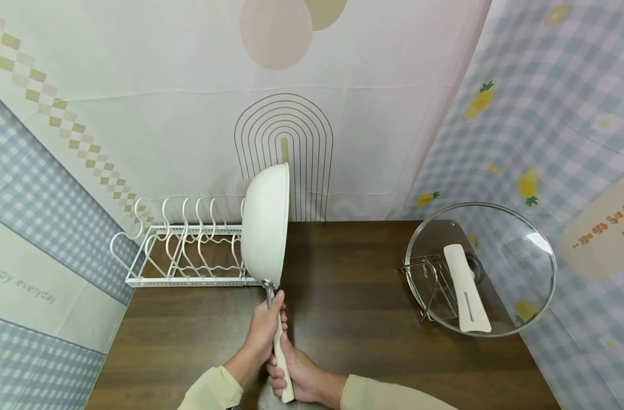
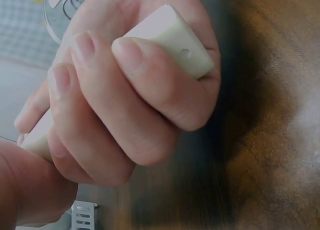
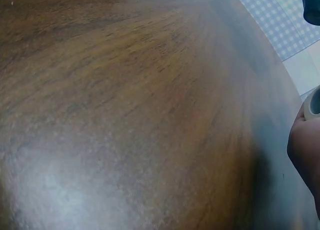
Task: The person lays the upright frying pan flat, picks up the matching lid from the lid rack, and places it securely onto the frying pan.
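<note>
A white wok [image 1: 265, 222] is turned on its side, its open face toward the right, and overlaps the right end of the white wire rack [image 1: 189, 280] in the head view. My left hand [image 1: 262, 329] grips its cream handle [image 1: 283, 364] close to the metal joint, thumb lying along the top. Lower down, my right hand [image 1: 304, 373] wraps round the end of that handle. From the left wrist, the right hand's curled fingers [image 2: 105, 100] show round the squared handle end [image 2: 187, 52]. Only part of a hand [image 3: 306, 140] enters the right wrist view.
A glass lid [image 1: 522, 267] with a white grip [image 1: 468, 290] leans in a small metal stand [image 1: 430, 273] at the right. Wavy dividers rise from the rack at left. Behind the brown wooden table [image 1: 353, 319] hangs a pale patterned cloth [image 1: 394, 142], with checked cloth at both sides.
</note>
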{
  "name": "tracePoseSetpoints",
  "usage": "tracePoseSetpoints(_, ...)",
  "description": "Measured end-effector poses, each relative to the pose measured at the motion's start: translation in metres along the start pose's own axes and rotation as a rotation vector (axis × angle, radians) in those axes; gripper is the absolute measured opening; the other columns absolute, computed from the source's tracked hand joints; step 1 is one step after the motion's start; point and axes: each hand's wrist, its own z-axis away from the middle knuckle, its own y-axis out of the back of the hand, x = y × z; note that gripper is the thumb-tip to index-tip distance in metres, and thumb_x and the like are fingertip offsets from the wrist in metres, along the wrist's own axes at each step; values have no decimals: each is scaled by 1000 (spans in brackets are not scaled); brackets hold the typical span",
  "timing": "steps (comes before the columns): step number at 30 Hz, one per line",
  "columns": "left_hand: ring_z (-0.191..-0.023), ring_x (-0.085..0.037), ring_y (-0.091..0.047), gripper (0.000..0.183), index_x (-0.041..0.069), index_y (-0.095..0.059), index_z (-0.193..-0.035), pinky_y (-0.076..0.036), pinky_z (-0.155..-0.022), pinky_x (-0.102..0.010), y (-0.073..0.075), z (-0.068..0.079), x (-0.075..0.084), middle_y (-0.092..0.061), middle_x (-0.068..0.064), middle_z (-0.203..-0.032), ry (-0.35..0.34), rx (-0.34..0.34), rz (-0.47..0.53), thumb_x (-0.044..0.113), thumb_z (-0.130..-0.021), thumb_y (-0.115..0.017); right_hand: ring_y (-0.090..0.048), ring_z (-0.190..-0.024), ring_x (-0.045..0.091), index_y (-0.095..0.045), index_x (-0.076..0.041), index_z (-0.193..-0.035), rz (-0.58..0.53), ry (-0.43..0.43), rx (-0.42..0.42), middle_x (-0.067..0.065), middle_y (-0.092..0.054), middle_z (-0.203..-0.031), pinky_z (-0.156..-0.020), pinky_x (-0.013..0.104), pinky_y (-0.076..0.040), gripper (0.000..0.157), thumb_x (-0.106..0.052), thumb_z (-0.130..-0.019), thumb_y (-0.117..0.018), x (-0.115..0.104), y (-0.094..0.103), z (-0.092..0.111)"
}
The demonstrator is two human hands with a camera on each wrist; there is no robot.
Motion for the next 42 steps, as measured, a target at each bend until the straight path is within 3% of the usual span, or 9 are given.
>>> tracePoseSetpoints(15,-48,-9,-52,44,0,-57,-89,-49,-48,-23,-4,5,-4,-51,2,-60,-76,106,-93,41,-106,-57,-42,-49,-2,-47,-24,-86,13,26,-59,-16,-43,-61,-52,17,-39,62,-69,-102,-8,3,-1,4)
tracePoseSetpoints(22,-47,-10,-52,43,2,-57,-85,-50,-47,-24,-6,7,-3,-51,2,-57,-107,101,-100,40,-106,-58,-41,-49,-3,-46,-24,-86,15,34,-76,-16,-43,-62,-52,17,-39,62,-69,-101,-7,1,-1,6)
tracePoseSetpoints(25,-47,-10,-53,45,-2,-58,-87,-50,-48,-24,-7,7,-1,-52,2,-57,-114,91,-102,39,-106,-58,-41,-48,-3,-46,-25,-87,17,39,-82,-17,-43,-62,-51,17,-39,62,-70,-101,-6,-2,-2,7)
tracePoseSetpoints(42,-45,-9,-53,40,2,-56,-87,-49,-44,-24,-14,12,28,-52,2,-56,-168,72,-94,38,-106,-59,-42,-48,-2,-47,-22,-91,66,118,-169,-14,-43,-63,-52,18,-43,62,-64,-103,-3,-28,-11,8)
